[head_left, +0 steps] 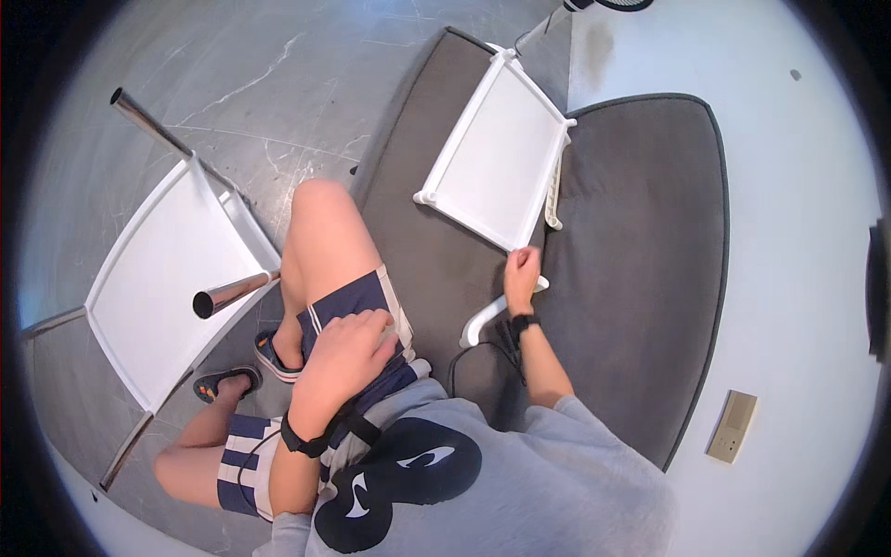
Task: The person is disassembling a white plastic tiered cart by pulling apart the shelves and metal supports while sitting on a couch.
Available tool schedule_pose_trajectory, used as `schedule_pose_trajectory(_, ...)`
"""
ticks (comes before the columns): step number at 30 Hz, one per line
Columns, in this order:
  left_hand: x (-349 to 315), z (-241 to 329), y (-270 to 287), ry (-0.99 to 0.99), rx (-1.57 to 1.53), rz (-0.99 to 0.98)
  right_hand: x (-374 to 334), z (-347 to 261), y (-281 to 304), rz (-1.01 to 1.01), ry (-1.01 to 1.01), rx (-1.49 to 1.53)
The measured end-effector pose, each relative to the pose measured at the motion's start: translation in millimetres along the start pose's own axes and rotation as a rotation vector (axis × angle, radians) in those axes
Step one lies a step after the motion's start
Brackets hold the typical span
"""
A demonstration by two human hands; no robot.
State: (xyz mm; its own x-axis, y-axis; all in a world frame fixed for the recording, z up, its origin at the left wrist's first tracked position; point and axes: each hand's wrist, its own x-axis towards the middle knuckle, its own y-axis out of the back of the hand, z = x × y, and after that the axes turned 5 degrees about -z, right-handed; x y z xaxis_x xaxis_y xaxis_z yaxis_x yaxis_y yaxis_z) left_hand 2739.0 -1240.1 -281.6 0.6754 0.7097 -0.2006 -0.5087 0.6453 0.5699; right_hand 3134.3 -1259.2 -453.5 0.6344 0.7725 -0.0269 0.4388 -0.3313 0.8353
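My right hand (522, 271) is closed at the near corner of a white shelf panel (501, 148), which lies tilted on a dark grey sofa (613, 278). Whatever its curled fingers may hold is hidden. Beneath that wrist, a white curved plastic piece (481, 321) rests on the seat. My left hand (345, 357) lies loosely over my thigh in striped shorts, fingers relaxed and holding nothing visible. To my left on the floor, a rack section (167, 278) has a white shelf joined to shiny metal tubes (232, 295) at its corners.
Another white plastic part (555, 190) sits against the panel's right side. A dark cable (483, 345) runs near the curved piece. A beige wall socket (733, 425) is at the right, and a black round-headed object (622, 4) shows at the top. Grey marbled tiles (306, 74) cover the floor.
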Motion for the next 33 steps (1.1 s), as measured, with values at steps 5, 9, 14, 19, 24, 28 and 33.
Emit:
schedule_pose_trajectory(5,8.3,-4.9,-1.8,0.054,0.006,-0.004,54.9,19.7,-18.6,0.291,-0.063,-0.082)
schedule_pose_trajectory(9,7.9,-12.6,-9.2,0.089,0.026,-0.035,62.8,47.3,-16.1,0.072,-0.116,-0.020)
schedule_pose_trajectory(14,-6.8,-16.7,-5.0,0.175,-0.046,-0.075,58.6,95.7,26.3,0.014,-0.052,-0.123)
schedule_pose_trajectory(19,-24.3,-9.4,16.7,0.236,-0.158,0.000,48.4,120.5,34.4,-0.061,-0.186,-0.154)
schedule_pose_trajectory(24,-48.1,0.7,43.1,0.332,-0.204,0.138,36.6,98.0,24.5,-0.052,-0.202,-0.183)
schedule_pose_trajectory(28,-74.1,-6.5,57.4,0.354,-0.173,0.225,59.6,94.6,26.4,-0.279,-0.324,-0.450)
schedule_pose_trajectory(33,-127.7,-14.8,84.4,0.415,-0.133,0.501,12.6,-123.4,3.9,-0.233,0.379,0.097)
